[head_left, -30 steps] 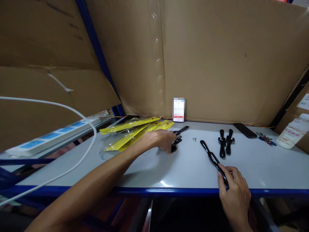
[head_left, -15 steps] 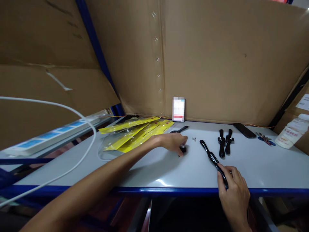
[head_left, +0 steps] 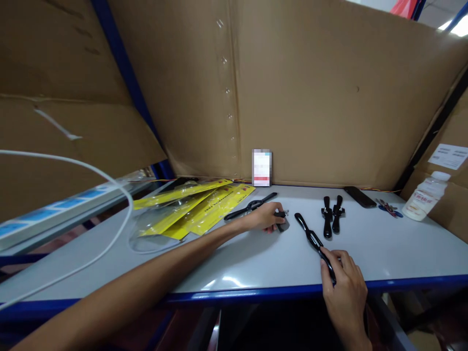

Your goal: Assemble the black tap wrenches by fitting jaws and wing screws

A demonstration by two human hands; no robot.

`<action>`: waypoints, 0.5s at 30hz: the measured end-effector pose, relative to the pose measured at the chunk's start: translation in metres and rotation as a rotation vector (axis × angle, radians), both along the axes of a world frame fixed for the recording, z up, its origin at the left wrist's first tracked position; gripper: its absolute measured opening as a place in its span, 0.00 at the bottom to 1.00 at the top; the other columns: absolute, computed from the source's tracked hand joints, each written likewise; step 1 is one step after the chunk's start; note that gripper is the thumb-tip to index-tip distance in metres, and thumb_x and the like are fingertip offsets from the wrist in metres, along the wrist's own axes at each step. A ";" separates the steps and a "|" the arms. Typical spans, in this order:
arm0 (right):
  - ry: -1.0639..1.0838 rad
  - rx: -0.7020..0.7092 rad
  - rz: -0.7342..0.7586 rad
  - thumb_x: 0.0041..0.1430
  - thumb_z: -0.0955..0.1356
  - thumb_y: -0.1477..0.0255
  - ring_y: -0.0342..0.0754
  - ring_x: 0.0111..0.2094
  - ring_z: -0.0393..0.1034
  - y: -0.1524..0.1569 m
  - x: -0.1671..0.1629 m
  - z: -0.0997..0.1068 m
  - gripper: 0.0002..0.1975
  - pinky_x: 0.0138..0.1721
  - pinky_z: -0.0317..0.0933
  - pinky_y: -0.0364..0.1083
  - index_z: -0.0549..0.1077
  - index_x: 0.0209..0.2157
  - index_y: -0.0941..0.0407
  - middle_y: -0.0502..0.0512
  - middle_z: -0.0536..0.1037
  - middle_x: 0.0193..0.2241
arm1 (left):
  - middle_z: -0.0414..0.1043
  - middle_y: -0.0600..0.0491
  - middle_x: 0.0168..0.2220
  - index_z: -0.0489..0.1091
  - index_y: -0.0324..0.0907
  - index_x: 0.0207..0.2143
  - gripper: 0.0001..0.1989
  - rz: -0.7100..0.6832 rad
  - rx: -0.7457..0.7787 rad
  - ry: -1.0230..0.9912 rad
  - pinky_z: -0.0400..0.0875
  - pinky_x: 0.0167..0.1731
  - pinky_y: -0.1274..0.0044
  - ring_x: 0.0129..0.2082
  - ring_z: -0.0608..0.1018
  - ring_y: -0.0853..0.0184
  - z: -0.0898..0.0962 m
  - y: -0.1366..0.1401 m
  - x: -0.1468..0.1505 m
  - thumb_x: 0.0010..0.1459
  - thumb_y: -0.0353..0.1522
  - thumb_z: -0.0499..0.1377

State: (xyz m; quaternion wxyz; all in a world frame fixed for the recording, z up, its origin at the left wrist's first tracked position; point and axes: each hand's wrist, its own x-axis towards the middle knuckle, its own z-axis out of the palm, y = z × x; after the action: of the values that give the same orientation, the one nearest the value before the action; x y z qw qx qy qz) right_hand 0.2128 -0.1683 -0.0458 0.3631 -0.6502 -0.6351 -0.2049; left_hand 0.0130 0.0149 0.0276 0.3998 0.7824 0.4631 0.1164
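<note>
the left hand (head_left: pixel 266 217) is reaching over the middle of the table (head_left: pixel 263 265), its fingertips pinching a small dark part (head_left: pixel 280 214); the palm side is hidden. small metal bits (head_left: pixel 287 213) are lying just beside those fingertips.

the right hand (head_left: pixel 345 280) is grasping the near end of a black handle (head_left: pixel 306 228), which is slanting from the front edge toward the table's middle. a second black handle (head_left: pixel 242 211) is lying beyond the left wrist, beside the yellow packages (head_left: pixel 215 209). two black tools (head_left: pixel 327 229) are lying side by side nearer the back edge, right of the held handle.

assessment: the left fingertips should be pinching lightly, without sweeping the bits aside; the right hand should be holding the handle steady, leaving its slot uncovered.
</note>
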 end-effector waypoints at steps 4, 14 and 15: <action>0.006 -0.003 -0.001 0.72 0.58 0.65 0.50 0.35 0.69 0.000 0.000 0.000 0.19 0.37 0.58 0.48 0.78 0.47 0.54 0.57 0.77 0.38 | 0.71 0.58 0.27 0.58 0.38 0.54 0.25 0.039 -0.117 -0.188 0.64 0.21 0.80 0.21 0.73 0.72 -0.003 0.004 -0.002 0.54 0.25 0.60; 0.018 0.014 0.044 0.72 0.59 0.67 0.50 0.36 0.69 0.000 -0.001 0.000 0.17 0.38 0.57 0.49 0.77 0.48 0.54 0.56 0.77 0.38 | 0.67 0.61 0.24 0.62 0.40 0.50 0.19 -0.018 0.244 -0.363 0.60 0.19 0.84 0.20 0.70 0.74 0.017 -0.002 -0.007 0.56 0.25 0.57; 0.022 0.013 0.054 0.72 0.59 0.68 0.50 0.36 0.70 0.000 -0.002 0.000 0.16 0.38 0.57 0.49 0.77 0.48 0.54 0.56 0.77 0.38 | 0.67 0.60 0.25 0.63 0.41 0.49 0.17 -0.078 0.198 -0.414 0.60 0.19 0.84 0.21 0.71 0.74 0.018 -0.007 -0.005 0.56 0.27 0.57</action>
State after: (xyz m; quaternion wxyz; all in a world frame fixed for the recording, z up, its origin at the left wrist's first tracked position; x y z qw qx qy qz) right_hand 0.2112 -0.1684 -0.0458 0.3798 -0.6328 -0.6469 -0.1921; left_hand 0.0084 0.0075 0.0461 0.4118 0.7945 0.3268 0.3041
